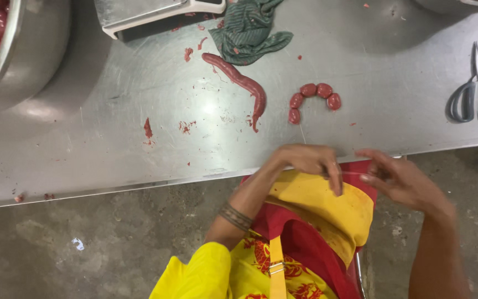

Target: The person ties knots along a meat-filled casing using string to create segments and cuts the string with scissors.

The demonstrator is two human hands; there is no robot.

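Note:
My left hand [310,162] and my right hand [396,180] are close together at the near edge of the steel table [112,138], over my yellow and red apron [327,216]. A thin pale thread [352,173] runs taut between the fingers of both hands. On the table just beyond them lies a short curved chain of red sausage links [312,98]. A long untied red sausage [239,83] lies to its left.
A large steel bowl [29,50] with several red sausage balls stands at the far left. A green cloth [250,30] and a metal scale base [150,14] sit at the back. Grey scissors [476,97] lie at the right. Red meat scraps dot the tabletop.

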